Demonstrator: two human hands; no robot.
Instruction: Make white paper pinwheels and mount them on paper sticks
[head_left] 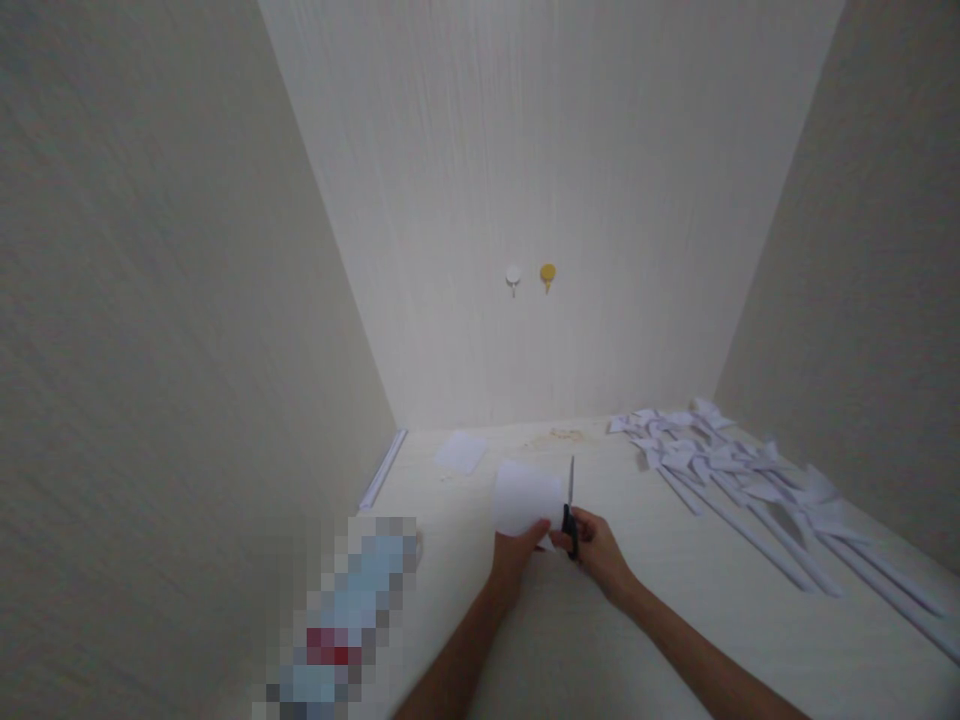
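One sheet (527,498) sits pinched in my left hand (515,552) over the table (562,650), just left of the scissors (571,530) that my right hand (598,546) grips, blades pointing away from me, while a second sheet (461,453) lies beyond, and paper pieces (680,459) lie at right.

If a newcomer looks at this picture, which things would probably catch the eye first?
Probably the many white paper pieces with long rods, spread along the right side of the pale surface. Next, near the centre, the left grip holds a white sheet, and the right grip holds scissors with black handles, blades pointing away from the person. On the wall beyond, the yellow hook stands out beside a white hook.
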